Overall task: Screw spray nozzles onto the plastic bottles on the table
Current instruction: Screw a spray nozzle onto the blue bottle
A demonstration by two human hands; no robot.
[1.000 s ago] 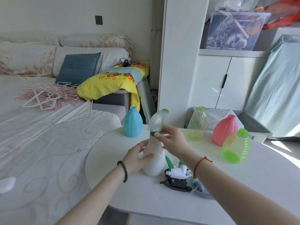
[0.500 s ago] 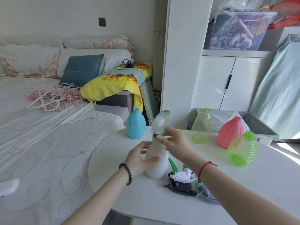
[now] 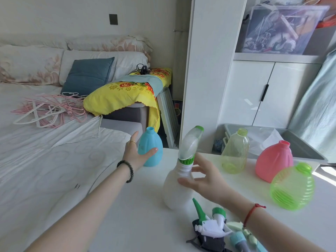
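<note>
Five bottles are on your round white table (image 3: 138, 224), so count them with me. One white bottle (image 3: 177, 190) stands upright near the middle with a frosted spray nozzle (image 3: 190, 144) already seated on its neck by a green collar. One blue bottle (image 3: 151, 150) stands at the far left edge, neck bare. One clear yellow-green bottle (image 3: 235, 151) stands at the back, one pink bottle (image 3: 273, 160) just right of it, and one ribbed bright green bottle (image 3: 292, 188) nearest you on the right, all three uncapped. Close to your edge lies a heap of loose nozzles (image 3: 216, 231). I make out a white-and-green one on top, something dark beneath and a pale blue piece beside it, but the exact count in that pile is not clear.

Now your hands. Your left hand (image 3: 135, 153), with a dark bead bracelet on the wrist and a ring on one finger, is stretched out to the blue bottle, thumb across its front and fingers behind, wrapping its body. Your right hand (image 3: 205, 179), red cord at the wrist, is beside the white bottle with fingers spread wide, fingertips just at its shoulder and neck, gripping nothing.
</note>
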